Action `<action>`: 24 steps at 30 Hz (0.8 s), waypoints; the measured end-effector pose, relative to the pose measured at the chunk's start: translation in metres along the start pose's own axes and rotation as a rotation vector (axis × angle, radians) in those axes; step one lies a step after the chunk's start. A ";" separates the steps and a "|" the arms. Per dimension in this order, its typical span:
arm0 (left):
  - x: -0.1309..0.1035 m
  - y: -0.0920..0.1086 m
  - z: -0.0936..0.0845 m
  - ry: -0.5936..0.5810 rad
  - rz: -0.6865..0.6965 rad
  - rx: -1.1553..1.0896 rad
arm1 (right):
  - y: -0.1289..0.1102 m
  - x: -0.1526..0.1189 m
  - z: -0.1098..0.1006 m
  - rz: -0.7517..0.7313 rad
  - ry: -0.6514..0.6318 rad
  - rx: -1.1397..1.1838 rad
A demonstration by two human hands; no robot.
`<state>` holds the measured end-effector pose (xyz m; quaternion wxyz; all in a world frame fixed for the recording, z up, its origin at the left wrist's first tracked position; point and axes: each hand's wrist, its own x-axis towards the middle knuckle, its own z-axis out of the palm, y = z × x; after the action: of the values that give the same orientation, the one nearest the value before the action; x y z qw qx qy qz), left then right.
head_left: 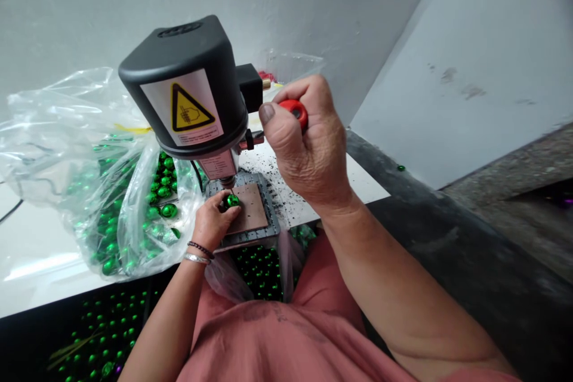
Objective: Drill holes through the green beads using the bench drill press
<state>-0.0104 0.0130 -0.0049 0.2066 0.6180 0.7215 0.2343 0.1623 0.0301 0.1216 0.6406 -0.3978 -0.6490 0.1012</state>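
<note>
- One shiny green ball [231, 200] sits on the square brown board [253, 206], right under the spindle of the black-hooded bench machine [179, 59] with its yellow warning triangle; it looks to be the piece being worked.
- From here I can't tell whether the spindle's tip touches that ball, or whether the ball has a hole, so how far this one has got is unclear.
- More green balls [169, 210] lie in and around the big clear plastic bag [145, 209] on the white table [367, 182], to the machine's left. Others fill the dark space between the person's knees, and many more lie low at the left. Which of these piles is finished, if any, I can't make out.
- Dark flecks [290, 197] litter the tabletop beside the grey slotted metal base [268, 197], which suggests a fair amount of work is behind the person.
- The left hand [209, 224] pinches the ball between thumb and fingers, parted only by its width, steadying it on the board.
- The right hand [322, 158] is raised, closed firmly round the round red knob [290, 105] at the machine's side, thumb pressed against it.
</note>
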 end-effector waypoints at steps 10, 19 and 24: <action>0.008 0.000 0.000 -0.088 0.137 0.052 | 0.000 -0.001 -0.001 -0.001 -0.024 0.045; -0.001 -0.008 0.010 -0.010 0.121 -0.094 | 0.002 -0.005 -0.001 -0.017 -0.001 0.057; 0.002 -0.006 0.011 -0.039 0.128 -0.187 | 0.001 -0.007 -0.001 -0.005 0.010 0.030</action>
<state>-0.0095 0.0152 -0.0174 0.2619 0.6453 0.6514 0.3012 0.1626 0.0261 0.1157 0.6498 -0.3870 -0.6453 0.1071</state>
